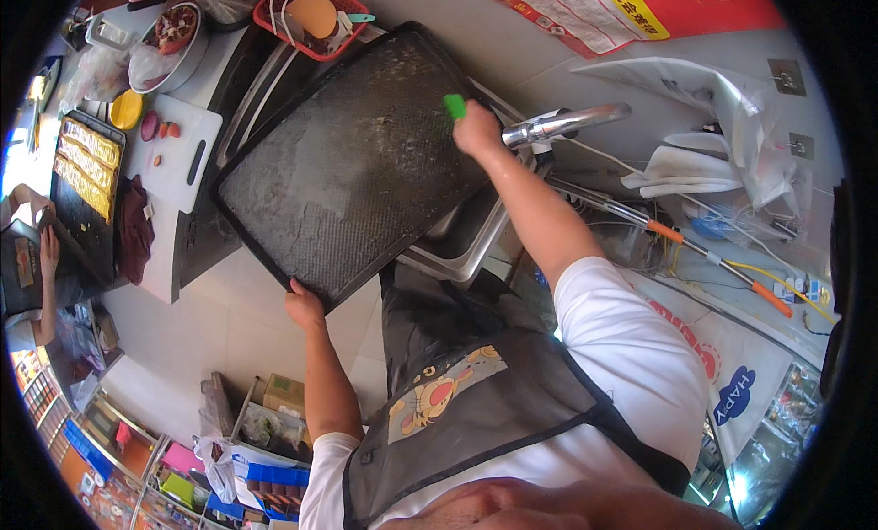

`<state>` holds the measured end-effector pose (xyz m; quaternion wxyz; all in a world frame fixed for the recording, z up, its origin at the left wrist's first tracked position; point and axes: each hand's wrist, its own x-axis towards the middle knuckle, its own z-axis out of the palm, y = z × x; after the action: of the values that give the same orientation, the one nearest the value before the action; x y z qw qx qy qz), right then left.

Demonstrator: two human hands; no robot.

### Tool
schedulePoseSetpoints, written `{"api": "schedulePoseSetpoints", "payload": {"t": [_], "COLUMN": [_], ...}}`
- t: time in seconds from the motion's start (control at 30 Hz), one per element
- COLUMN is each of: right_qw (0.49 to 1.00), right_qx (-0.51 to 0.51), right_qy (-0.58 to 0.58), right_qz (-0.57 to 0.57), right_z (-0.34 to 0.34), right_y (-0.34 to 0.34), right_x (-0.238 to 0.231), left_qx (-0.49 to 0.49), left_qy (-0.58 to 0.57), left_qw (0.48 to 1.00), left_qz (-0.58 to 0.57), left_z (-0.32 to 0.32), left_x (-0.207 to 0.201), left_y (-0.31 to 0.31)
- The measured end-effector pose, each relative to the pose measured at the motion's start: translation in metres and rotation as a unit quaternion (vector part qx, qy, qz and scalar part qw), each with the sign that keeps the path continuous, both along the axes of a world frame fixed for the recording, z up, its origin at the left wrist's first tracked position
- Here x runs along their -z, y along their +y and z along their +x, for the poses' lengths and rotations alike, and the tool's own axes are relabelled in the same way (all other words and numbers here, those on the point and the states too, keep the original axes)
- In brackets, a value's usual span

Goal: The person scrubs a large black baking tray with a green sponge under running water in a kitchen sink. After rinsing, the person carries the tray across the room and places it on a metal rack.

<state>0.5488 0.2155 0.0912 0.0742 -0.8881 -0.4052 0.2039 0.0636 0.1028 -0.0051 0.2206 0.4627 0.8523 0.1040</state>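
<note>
A large black baking tray with a raised rim is held tilted over a steel sink. Its inner face looks wet, with pale smears near the upper right. My left hand is closed on the tray's near left corner. My right hand, by the far right edge, is closed round a small bright green scrubber; whether it is a brush or a sponge cannot be made out. Just right of that hand, a chrome faucet reaches over the sink area.
On the left counter are a white cutting board, a steel bowl and a red basket. Farther left, a co-worker's hand is beside a tray of yellow food. An orange-and-silver pole lies to the right.
</note>
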Motion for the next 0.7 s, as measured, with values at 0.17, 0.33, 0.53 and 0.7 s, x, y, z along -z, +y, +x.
{"api": "schedulePoseSetpoints", "payload": {"t": [0.17,0.33,0.53,0.7], "right_qw": [0.997,0.989,1.000,0.996], "right_qx": [0.001,-0.136,-0.026,0.073], "right_qy": [-0.072,-0.024,0.001,-0.054], "right_qz": [-0.033,-0.053,-0.001,-0.024], "right_z": [0.027,-0.044,-0.009,0.046], "right_y": [0.001,-0.011,-0.002,-0.011], "right_x": [0.012,0.022,0.006,0.012], "left_qx": [0.000,-0.003,0.012,0.006], "left_qy": [0.001,-0.002,0.007,0.005], "left_qw": [1.000,1.000,1.000,1.000], "left_qz": [0.016,0.010,0.007,0.005], "left_z": [0.007,0.002,-0.004,0.004], "left_x": [-0.009,-0.002,0.007,-0.006], "left_y": [0.002,0.004,0.003,0.003]}}
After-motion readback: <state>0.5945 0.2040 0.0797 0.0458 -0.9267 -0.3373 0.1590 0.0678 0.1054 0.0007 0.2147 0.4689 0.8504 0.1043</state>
